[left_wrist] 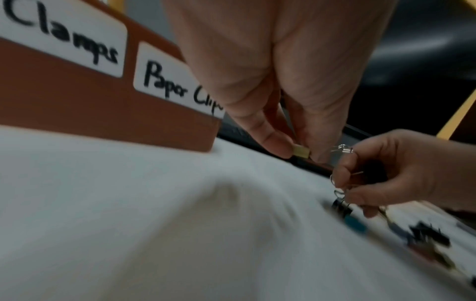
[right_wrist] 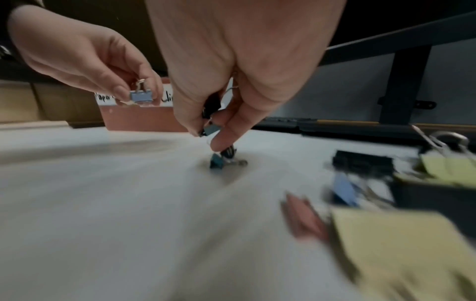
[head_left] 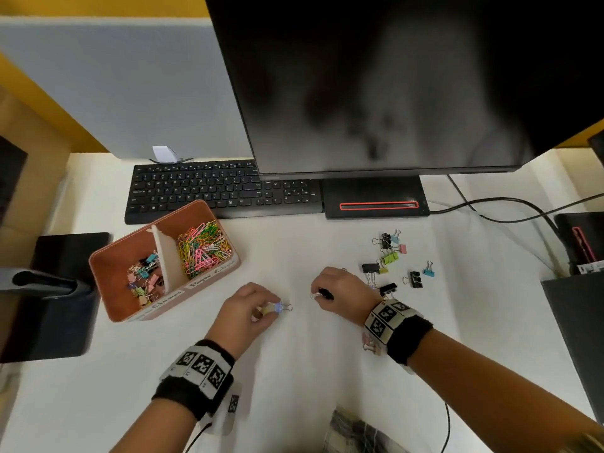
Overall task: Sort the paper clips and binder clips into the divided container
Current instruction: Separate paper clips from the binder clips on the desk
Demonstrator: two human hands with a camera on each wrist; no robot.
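My left hand [head_left: 255, 310] pinches small binder clips, a blue one [head_left: 278, 307] [right_wrist: 141, 96] and a yellowish one [left_wrist: 301, 152], just above the white table. My right hand [head_left: 338, 294] grips black and teal binder clips [right_wrist: 211, 120] with wire handles sticking out [head_left: 315, 295]; a teal clip [right_wrist: 217, 159] lies on the table right below its fingertips. The brown divided container [head_left: 108, 266] stands at the left: binder clips fill its left compartment [head_left: 143, 279], coloured paper clips its right one [head_left: 204, 246]. Its labels read "Clamps" [left_wrist: 64, 36] and "Paper Clips" [left_wrist: 177, 85].
Several loose binder clips [head_left: 392, 259] lie on the table right of my right hand, with a pink one [head_left: 369, 344] under my right wrist. A black keyboard [head_left: 215, 191] and monitor stand [head_left: 376, 199] sit behind. Cables [head_left: 510, 204] run at the right; a dark chair arm [head_left: 42, 282] is at the left.
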